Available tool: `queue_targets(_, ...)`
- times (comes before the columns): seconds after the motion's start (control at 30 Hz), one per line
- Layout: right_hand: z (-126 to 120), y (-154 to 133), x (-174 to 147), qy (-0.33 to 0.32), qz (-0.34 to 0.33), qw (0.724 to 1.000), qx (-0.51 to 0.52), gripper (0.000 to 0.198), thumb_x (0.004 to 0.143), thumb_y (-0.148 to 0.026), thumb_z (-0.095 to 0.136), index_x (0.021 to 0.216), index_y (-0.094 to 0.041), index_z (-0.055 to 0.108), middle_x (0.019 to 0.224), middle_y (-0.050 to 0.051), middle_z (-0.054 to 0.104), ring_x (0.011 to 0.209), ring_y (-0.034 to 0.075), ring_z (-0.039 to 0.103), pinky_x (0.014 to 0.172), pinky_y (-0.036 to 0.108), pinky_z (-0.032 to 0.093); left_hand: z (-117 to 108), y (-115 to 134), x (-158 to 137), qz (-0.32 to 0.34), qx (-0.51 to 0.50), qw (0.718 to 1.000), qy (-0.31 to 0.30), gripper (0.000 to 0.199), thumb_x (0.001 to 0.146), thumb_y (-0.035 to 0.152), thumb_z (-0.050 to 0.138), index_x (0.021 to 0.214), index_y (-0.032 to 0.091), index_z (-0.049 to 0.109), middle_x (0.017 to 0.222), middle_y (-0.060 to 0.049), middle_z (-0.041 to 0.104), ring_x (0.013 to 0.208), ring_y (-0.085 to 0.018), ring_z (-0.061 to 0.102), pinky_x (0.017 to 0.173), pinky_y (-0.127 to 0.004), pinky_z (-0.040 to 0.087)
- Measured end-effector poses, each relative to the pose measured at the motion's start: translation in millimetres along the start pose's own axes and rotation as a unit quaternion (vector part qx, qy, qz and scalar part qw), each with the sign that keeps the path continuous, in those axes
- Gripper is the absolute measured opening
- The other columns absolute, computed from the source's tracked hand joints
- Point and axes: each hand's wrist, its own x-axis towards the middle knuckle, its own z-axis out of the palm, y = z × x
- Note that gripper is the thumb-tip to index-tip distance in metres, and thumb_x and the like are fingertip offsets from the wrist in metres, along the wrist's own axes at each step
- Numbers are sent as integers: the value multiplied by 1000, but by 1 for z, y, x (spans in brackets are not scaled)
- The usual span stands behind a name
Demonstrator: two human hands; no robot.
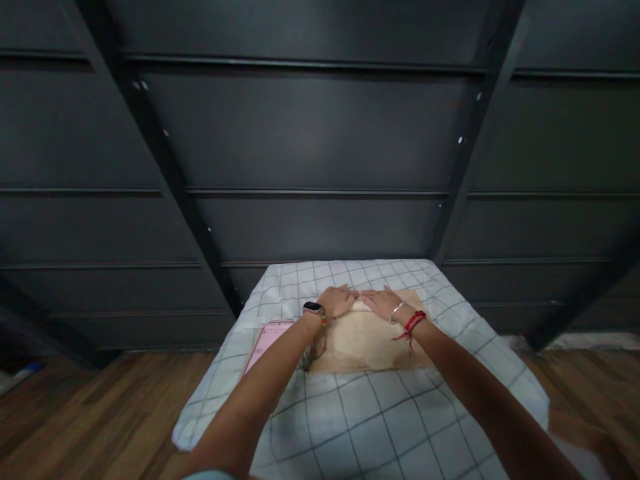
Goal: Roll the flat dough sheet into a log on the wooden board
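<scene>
A tan, paper-like sheet [373, 343] lies on a white checked cloth, with a paler patch across its middle. My left hand [339, 301] rests palm down on the sheet's far part, its fingers pointing inward. Beside it my right hand [381, 302] lies with fingers stretched out toward the left one, and the two thumbs nearly meet. Under the fingertips a pale strip [361, 307] shows, perhaps a folded edge; the hands partly hide it. A dark watch and a beaded bracelet are on my left wrist, a silver bangle and red strings on my right.
A phone with a pink screen [267, 339] lies left of the sheet, partly behind my left forearm. The checked cloth [350, 417] covers a small table. Dark panels [315, 133] with metal posts rise behind it. Wooden flooring [130, 407] shows on both sides.
</scene>
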Motion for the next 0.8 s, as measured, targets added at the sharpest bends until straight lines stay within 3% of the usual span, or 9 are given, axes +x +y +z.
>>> queue_targets(0.1, 2, -1, -2, 5, 15, 1000, -2, 47, 98, -34, 21, 137, -25, 46, 143, 7, 43, 130, 23, 40, 107, 54, 23, 1, -1, 1, -4, 16, 1000, -6, 46, 95, 29, 19, 126, 26, 53, 132, -2, 56, 133, -19, 37, 101, -38, 36)
queue_targets(0.23, -1, -6, -7, 37, 50, 998, -15, 45, 97, -32, 26, 133, -26, 51, 141, 7, 47, 131, 22, 40, 109, 48, 21, 4, 1, -2, 7, 20, 999, 28, 44, 95, 28, 20, 125, 28, 52, 136, 1, 53, 134, -18, 35, 102, -38, 34)
queue_targets(0.43, -5, -11, -11, 20, 66, 997, -22, 44, 96, -30, 26, 132, -26, 51, 140, 7, 47, 129, 22, 42, 108, 51, 22, 7, 2, -2, 6, 29, 999, 22, 44, 95, 26, 19, 116, 23, 57, 124, -5, 62, 131, -20, 40, 97, -40, 36)
queue_targets(0.57, -6, -13, -10, 15, 94, 995, -17, 46, 95, -26, 25, 136, -25, 47, 145, 6, 41, 133, 20, 36, 108, 47, 24, 7, 2, -2, -2, 11, 999, 44, 42, 94, 28, 24, 125, 28, 53, 135, 0, 53, 135, -19, 34, 103, -40, 30)
queue_targets(0.7, -5, -11, -7, 4, 94, 995, -19, 47, 95, -26, 22, 135, -26, 47, 145, 4, 42, 134, 20, 35, 106, 48, 28, 6, 5, -2, -22, -2, 1000, 18, 43, 94, 29, 23, 120, 29, 56, 128, -1, 59, 133, -19, 36, 105, -44, 26)
queue_targets(0.8, 0, -10, -9, 31, 85, 995, -38, 47, 94, -24, 23, 134, -21, 49, 143, 5, 44, 134, 19, 34, 106, 47, 28, 8, 7, -5, -33, -3, 999, 42, 45, 95, 33, 21, 121, 26, 57, 127, -4, 60, 133, -19, 35, 105, -42, 27)
